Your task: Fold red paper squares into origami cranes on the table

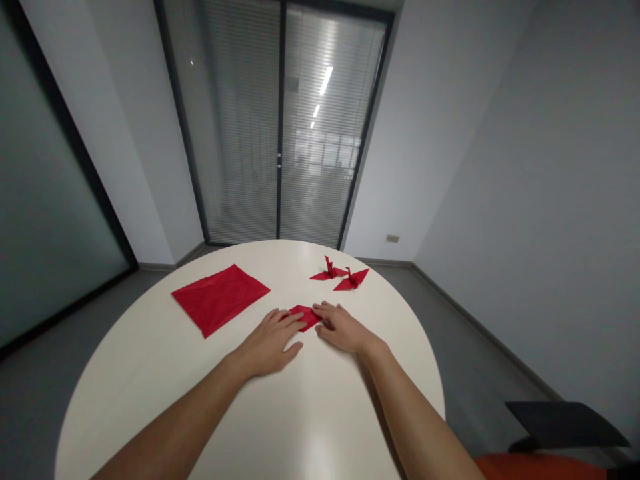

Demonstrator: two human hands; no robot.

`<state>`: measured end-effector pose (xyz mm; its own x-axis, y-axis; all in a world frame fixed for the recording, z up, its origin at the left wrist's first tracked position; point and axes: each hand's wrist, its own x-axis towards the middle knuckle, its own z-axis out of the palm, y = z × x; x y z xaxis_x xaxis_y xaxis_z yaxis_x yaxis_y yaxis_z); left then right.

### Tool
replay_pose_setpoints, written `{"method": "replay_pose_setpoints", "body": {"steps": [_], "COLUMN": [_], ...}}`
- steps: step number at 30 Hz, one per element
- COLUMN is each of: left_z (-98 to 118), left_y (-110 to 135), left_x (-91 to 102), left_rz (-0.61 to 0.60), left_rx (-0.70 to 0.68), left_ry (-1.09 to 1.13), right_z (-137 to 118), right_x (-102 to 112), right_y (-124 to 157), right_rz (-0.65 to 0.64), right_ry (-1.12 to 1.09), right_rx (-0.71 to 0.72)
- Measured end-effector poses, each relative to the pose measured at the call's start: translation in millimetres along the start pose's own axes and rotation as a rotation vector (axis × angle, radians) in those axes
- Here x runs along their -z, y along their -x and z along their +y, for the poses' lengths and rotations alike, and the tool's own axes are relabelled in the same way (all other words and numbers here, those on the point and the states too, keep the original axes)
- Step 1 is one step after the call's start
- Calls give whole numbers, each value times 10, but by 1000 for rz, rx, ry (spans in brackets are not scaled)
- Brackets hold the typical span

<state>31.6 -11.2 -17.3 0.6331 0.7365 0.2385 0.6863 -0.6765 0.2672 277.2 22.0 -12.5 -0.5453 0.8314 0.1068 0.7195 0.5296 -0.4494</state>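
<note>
Left hand: spread flat, pressed on the folded paper to pin it down.
Right hand: likewise flat; nothing gripped.
Cranes: set aside, far right.

We see a round white tabletop bearing a flat red sheet at left, a small folded paper mid-table, and behind it a paper crane beside a second crane.

Bare forearms, with left grip and right grip likewise bare, long-fingered.
</note>
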Motion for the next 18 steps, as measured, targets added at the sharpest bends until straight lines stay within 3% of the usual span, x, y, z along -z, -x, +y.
{"method": "replay_pose_setpoints", "body": {"steps": [5, 18], "left_z": [4, -2], "left_y": [-9, -65], "left_x": [-30, -58], "left_rz": [21, 217], "left_rx": [41, 29], "left_ry": [15, -3], "right_z": [-63, -119], "right_x": [44, 161], "right_y": [-17, -9], "right_rz": [125, 128], "right_ry": [14, -80], "right_rx": [91, 82]}}
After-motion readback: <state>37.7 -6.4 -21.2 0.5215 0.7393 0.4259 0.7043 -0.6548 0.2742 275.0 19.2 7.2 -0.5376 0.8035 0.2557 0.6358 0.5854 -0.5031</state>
